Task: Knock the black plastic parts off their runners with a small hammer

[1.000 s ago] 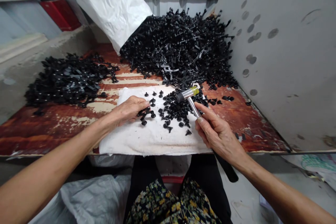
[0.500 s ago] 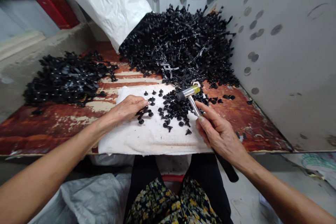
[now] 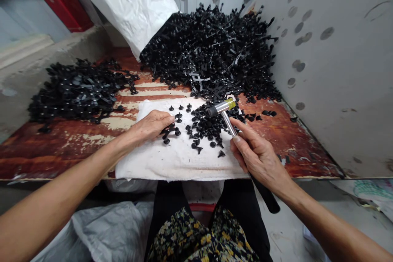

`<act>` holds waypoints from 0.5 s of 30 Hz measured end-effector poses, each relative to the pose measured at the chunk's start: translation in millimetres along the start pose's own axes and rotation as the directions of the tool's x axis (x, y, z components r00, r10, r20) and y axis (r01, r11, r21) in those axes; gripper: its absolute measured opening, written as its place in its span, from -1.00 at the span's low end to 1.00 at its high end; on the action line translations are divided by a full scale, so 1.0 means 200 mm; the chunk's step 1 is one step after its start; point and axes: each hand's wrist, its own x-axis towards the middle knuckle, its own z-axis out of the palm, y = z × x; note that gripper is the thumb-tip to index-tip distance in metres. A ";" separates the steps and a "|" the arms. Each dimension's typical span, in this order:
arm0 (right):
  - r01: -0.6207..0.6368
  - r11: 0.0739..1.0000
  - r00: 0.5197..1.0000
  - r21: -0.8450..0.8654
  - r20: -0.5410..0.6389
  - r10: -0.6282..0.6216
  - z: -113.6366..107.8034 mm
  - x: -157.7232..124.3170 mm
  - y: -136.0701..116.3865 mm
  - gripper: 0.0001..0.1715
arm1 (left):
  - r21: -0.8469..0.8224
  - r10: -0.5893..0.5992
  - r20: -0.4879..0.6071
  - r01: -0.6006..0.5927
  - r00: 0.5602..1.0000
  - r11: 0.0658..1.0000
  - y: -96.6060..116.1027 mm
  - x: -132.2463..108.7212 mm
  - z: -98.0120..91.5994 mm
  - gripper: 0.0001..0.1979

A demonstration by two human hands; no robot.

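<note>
The fingers of the left hand [image 3: 164, 120] are lying close together, curving down over a small tangle of black plastic fasteners [image 3: 168, 133], though I can't tell whether they are gripping it or only pressing on it. The fingers of the right hand [image 3: 245, 131] are closing around the metal shaft of a small hammer [image 3: 229, 123], whose yellow-tipped steel head is hanging over a loose pile of black fasteners [image 3: 204, 125]. From where I'm standing, I can't tell whether the head is touching them. The person is working both piles on a white cloth [image 3: 181, 163] spread over a worn, red-painted board [image 3: 55, 151]. The cloth's near edge is lying along the board's front edge, and bare cloth is showing between the hands and below the pile. Behind it, a great heap of black fastener strips [image 3: 211, 57] is spilling from a white sack [image 3: 129, 4] and crowding the cloth's far edge. A smaller heap [image 3: 80, 90] is sitting to the left, while a grey panel [image 3: 325, 69] is standing along the right side, hemming in the board.
</note>
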 end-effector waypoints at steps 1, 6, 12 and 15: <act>0.002 1.000 1.000 0.000 0.000 -0.002 0.00 0.00 0.00 -0.42 | 0.010 0.001 0.002 -0.001 1.000 1.000 0.00 0.00 0.00 -0.75; 0.006 1.000 1.000 0.006 0.004 -0.006 0.00 0.00 0.00 -0.41 | 0.102 0.035 0.021 -0.037 0.999 0.994 -0.01 0.01 0.01 -0.71; -0.005 1.000 1.000 0.010 0.008 0.005 0.00 0.00 0.00 -0.40 | 0.140 0.051 0.012 -0.052 0.999 0.989 -0.01 0.01 0.00 -0.66; -0.003 1.000 1.000 0.010 0.006 0.003 0.00 0.00 0.01 -0.39 | 0.141 0.023 0.029 -0.027 0.999 0.990 0.00 0.02 0.00 -0.68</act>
